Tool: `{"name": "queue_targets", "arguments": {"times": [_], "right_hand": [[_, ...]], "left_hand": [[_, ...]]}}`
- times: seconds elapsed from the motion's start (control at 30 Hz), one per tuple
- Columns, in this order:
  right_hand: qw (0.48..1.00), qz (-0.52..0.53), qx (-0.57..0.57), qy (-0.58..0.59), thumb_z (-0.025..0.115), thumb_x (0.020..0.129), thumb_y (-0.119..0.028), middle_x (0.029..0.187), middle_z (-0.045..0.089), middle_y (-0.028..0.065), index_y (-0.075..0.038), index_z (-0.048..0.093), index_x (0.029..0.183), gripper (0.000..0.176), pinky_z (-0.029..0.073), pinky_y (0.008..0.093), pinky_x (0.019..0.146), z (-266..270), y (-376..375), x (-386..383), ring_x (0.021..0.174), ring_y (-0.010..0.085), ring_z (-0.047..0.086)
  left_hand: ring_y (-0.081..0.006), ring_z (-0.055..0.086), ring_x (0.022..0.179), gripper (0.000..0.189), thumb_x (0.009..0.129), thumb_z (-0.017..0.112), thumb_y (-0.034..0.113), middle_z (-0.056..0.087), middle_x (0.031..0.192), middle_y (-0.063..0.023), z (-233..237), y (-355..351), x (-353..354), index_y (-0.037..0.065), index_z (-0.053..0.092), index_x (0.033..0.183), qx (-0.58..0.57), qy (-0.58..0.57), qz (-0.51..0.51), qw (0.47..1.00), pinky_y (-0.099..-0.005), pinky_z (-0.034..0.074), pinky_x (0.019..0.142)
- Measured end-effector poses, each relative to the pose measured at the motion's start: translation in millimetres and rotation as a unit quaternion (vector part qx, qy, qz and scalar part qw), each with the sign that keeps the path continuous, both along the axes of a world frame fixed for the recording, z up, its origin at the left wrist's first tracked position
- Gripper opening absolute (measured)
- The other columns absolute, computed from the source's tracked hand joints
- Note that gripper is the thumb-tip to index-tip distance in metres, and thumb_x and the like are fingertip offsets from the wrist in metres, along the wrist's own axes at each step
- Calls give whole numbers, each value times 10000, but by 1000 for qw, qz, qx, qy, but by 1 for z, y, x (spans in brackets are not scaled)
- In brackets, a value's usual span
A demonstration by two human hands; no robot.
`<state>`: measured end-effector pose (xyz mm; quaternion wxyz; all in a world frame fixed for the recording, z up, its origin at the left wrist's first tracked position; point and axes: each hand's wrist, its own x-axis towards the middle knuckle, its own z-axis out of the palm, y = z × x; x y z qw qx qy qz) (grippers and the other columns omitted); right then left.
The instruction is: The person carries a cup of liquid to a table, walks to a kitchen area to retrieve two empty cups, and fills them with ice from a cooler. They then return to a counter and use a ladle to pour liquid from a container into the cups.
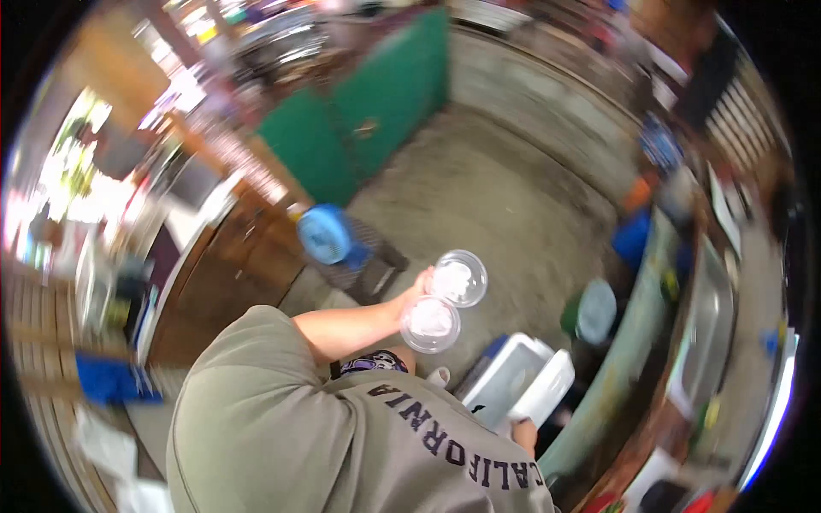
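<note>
My left hand (416,295) is stretched out over the floor, closed on two clear round plastic bowls. One clear bowl (459,278) is farther out and the other clear bowl (430,324) is nearer; each has something white in it that I cannot make out. Low on my right, my right hand (524,434) grips the near end of a white cooler lid (543,389). The lid stands tilted up, its fingertips partly hidden. Below it is the white and blue cooler (519,352), uncovered, with a pale inside.
A blue basin (325,233) rests on a dark stool (376,265). A lidded bucket (596,312) stands beyond the cooler, beside a long counter with a metal sink (708,316). Green panels (389,90) and a low concrete wall (539,94) border the floor. A wooden cabinet (235,274) is on the left.
</note>
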<state>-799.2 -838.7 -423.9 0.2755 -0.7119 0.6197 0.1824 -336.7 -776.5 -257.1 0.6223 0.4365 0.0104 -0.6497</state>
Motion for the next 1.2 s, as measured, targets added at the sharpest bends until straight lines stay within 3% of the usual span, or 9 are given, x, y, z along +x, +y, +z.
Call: {"name": "queue_targets", "arguments": {"times": [0.07,0.13,0.27,0.37,0.47,0.53,0.6,0.8,1.2], "right_hand": [[967,34,53,-248,693,749,-174,907,651,158,13,592,1019,344,480,361,811,80,-1,121,902,286,623],[875,179,116,-435,746,699,-194,1122,583,119,-57,518,1209,575,437,338,894,128,5,232,1067,254,546],[756,351,234,-500,814,612,-173,1320,454,119,-44,392,1330,842,392,368,977,258,87,430,1215,236,448],[624,510,336,-487,843,563,-155,1304,473,117,-33,411,1314,874,372,353,1006,278,195,539,1210,212,453],[591,544,420,-423,855,538,-162,1263,510,105,-42,432,1299,879,365,338,1015,297,295,607,1182,193,475],[554,600,375,-439,850,549,-176,1196,555,106,-34,446,1280,847,398,333,980,305,353,644,1120,195,520],[507,545,464,-480,834,583,-198,1181,559,126,-31,453,1266,800,412,340,963,292,411,694,1109,209,526],[561,553,308,-534,830,614,-244,1136,582,179,0,435,1262,797,447,339,902,300,554,875,1052,233,560],[594,601,152,-512,844,596,-322,1202,538,223,27,384,1305,914,401,359,950,193,678,1122,1100,301,532]], "left_hand": [[-231,632,758,584,870,420,618,645,902,-88,21,60,15,139,534,1184,-24,50,85,995,-380,532,670],[-208,633,734,433,916,427,504,625,878,-79,28,125,32,197,477,1217,-100,180,124,971,-343,536,624],[-183,629,727,449,936,367,525,621,797,-41,52,234,50,206,461,1239,-144,239,199,939,-305,527,613],[-161,620,790,534,910,551,287,533,1128,-52,89,330,72,160,305,1366,-161,133,353,912,-316,540,673],[-152,613,831,695,858,621,138,397,1292,-56,83,421,97,170,202,1412,-168,52,428,886,-327,543,707],[-186,625,768,596,852,482,412,512,1074,-78,102,478,108,121,326,1348,-136,90,440,883,-342,540,662],[-240,641,653,904,795,249,788,639,732,-105,109,534,126,47,525,1233,-107,187,459,862,-371,533,596],[-369,621,931,582,881,439,515,648,1018,-204,58,669,109,11,609,1118,-377,121,622,676,-472,511,805],[-337,626,822,576,807,460,634,662,860,-101,80,717,126,95,644,894,-143,-1,923,358,-439,525,667]]}}
